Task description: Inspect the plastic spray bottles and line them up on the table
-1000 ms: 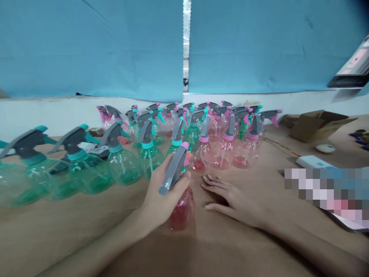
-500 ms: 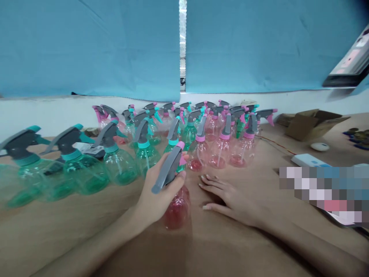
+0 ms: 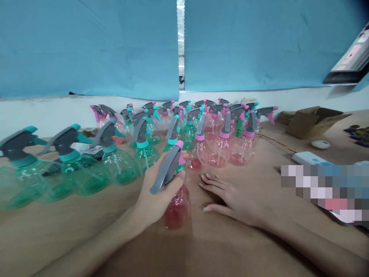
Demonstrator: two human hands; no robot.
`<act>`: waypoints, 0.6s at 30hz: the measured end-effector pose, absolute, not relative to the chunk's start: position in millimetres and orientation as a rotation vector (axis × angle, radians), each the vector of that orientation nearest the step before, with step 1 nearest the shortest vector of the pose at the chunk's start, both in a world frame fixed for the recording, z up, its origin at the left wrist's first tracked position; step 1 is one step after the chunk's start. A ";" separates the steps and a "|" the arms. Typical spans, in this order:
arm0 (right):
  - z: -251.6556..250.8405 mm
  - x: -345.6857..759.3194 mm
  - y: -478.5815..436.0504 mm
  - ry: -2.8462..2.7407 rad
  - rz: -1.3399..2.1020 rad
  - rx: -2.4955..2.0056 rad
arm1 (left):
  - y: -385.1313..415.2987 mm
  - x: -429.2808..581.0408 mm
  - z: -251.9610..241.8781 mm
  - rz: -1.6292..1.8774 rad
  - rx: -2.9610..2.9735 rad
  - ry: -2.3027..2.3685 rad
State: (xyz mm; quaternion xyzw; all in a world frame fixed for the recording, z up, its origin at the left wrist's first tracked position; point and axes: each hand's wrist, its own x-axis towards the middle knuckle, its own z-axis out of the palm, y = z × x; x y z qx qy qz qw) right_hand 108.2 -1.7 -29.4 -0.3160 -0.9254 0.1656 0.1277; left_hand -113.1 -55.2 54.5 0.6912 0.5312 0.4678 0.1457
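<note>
My left hand (image 3: 157, 192) is wrapped round the neck of a pink spray bottle (image 3: 176, 209) that stands upright on the brown table (image 3: 230, 246). Its grey trigger head (image 3: 166, 171) sticks up above my fingers. Just to the right of the bottle, my right hand (image 3: 230, 196) lies flat on the table with its fingers stretched out, holding nothing.
Several green spray bottles (image 3: 115, 161) stand in a row at the left and several pink ones (image 3: 219, 148) behind, filling the table's far middle. At the right lie a cardboard box (image 3: 314, 121), a white device (image 3: 308, 157) and a blurred patch. Blue sheets hang behind.
Neither hand has moved on the table; the view has only shifted slightly, so everything sits a little further left.
</note>
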 end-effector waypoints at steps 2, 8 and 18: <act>-29.8 108.3 -1.8 -2.688 0.479 -0.913 | -55.1 -113.6 53.8 1.349 1.984 1.521; -29.8 107.7 -2.8 -2.679 0.468 -0.928 | -54.9 -113.5 53.4 1.343 1.978 1.535; -28.8 107.5 -3.3 -2.682 0.463 -0.929 | -56.6 -111.9 57.4 1.357 1.970 1.608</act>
